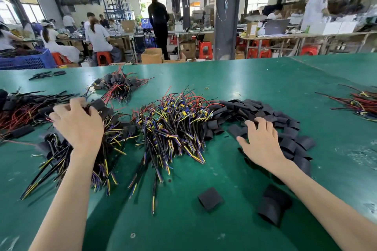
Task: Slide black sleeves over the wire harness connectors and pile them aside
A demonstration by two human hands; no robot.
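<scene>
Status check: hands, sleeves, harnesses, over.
Left hand gripping sleeved harness over finished pile. Right hand rests on loose black sleeves. Unsleeved harnesses between hands; nothing blocking.

No legible text, brand, number or sign. Checked cardboard boxes (pixel 152 58), blue screen (pixel 146 23), laptop (pixel 276 26) and orange wall sign (pixel 194 4) beyond the desk (pixel 244 79): too small or blurred to read.

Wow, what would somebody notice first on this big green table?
Probably the big tangle of colourful wires heaped in the middle of the green table. Just to its right lies a heap of black sleeves, and the right hand rests on them with its fingers spread. The left hand is on a darker pile of sleeved wires on the left.
</scene>
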